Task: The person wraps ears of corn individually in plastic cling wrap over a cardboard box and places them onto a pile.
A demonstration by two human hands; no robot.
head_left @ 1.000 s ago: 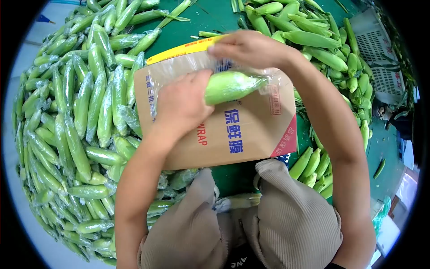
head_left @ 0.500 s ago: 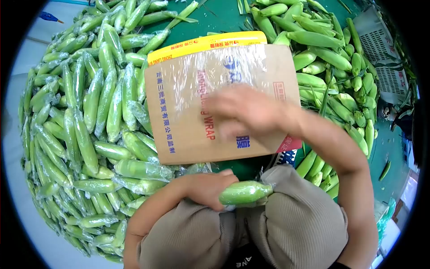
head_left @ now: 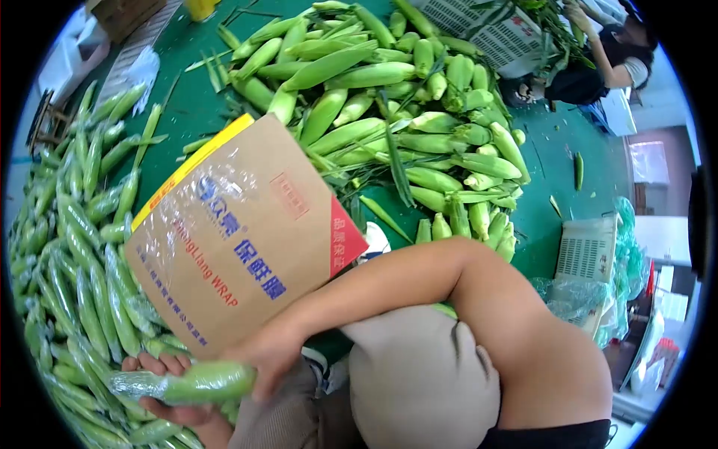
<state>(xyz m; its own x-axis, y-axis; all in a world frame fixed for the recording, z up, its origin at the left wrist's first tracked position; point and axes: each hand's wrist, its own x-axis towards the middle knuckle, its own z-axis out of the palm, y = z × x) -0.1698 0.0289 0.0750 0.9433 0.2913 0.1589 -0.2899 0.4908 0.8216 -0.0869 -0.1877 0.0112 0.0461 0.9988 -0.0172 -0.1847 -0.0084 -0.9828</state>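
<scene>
A green corn ear (head_left: 206, 382), its left part covered in clear film, lies across my left hand (head_left: 161, 367) at the lower left. The fingers of my left hand curl up behind it. My right hand (head_left: 269, 355) is at the ear's right end, with fingers on or beside it, somewhat blurred. Just above both hands is a tilted brown cardboard box (head_left: 247, 239) with blue and red print, a yellow edge and clear film over its upper part. Film-wrapped ears (head_left: 90, 299) are piled to the left of my hands.
Unwrapped green ears (head_left: 419, 150) form a heap beyond the box. A white crate (head_left: 493, 45) stands behind it, near another person (head_left: 598, 67). At the right is a pale crate (head_left: 587, 251) with green plastic. The green floor (head_left: 546, 142) has loose husks.
The view has turned to the right. My left hand still has the ear, now farther left by the wrapped pile. My right hand has come from over the box down to the ear's end.
</scene>
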